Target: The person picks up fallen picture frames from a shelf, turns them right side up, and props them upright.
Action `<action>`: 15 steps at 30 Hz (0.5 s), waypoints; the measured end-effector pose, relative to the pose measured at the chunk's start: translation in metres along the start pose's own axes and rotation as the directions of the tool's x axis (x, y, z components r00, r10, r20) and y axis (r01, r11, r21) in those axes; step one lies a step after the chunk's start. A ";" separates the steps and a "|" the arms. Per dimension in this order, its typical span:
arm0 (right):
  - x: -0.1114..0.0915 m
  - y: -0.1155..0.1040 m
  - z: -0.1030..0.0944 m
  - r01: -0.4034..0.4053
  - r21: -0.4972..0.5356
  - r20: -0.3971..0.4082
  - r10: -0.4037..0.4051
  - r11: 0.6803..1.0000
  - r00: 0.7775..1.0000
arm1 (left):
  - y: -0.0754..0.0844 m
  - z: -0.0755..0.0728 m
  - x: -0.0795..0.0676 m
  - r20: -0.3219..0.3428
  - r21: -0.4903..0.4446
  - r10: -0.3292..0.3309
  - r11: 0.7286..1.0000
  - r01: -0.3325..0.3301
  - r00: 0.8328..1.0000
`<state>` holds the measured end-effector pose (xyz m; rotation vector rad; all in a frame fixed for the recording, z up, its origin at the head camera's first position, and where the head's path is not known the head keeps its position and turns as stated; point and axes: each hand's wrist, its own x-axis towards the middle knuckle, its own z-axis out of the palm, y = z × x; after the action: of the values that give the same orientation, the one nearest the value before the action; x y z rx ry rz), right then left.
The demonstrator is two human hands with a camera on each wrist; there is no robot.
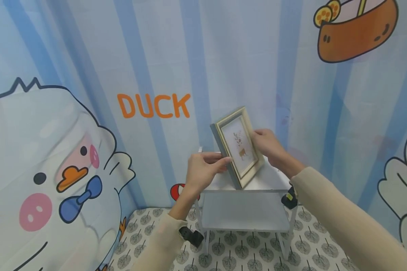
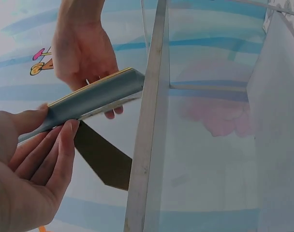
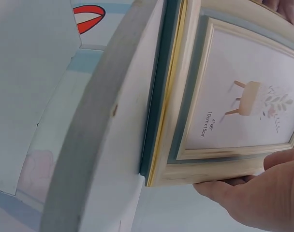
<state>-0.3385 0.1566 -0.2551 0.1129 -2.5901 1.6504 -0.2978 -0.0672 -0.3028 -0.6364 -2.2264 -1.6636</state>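
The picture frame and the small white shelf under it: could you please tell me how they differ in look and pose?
The picture frame is cream and gold with a grey-blue edge and a plant print; the small white shelf is plain white. The frame tilts, gripped at its sides by the left hand and right hand; the shelf stands level on the patterned floor, not held by either hand. The frame's lower corner is at the shelf's top. Both are rectangular.

A cream-and-gold picture frame (image 1: 239, 146), white shelf table (image 1: 245, 216), blue-striped cartoon curtain (image 1: 203, 56), tree-patterned floor (image 1: 305, 248).
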 end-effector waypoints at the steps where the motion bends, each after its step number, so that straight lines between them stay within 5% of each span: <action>1: -0.001 0.000 -0.002 -0.005 0.006 0.000 0.005 1.000 1.000 | -0.001 -0.001 0.001 0.004 -0.005 -0.009 1.000 0.009 1.000; 15: -0.019 0.009 -0.019 -0.047 0.099 0.048 0.042 0.994 0.998 | -0.017 -0.019 0.017 0.067 -0.023 -0.083 0.996 0.085 0.994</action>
<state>-0.3204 0.1777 -0.2571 0.1002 -2.5604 1.8150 -0.3216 -0.0864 -0.3029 -0.6210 -2.3113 -1.7380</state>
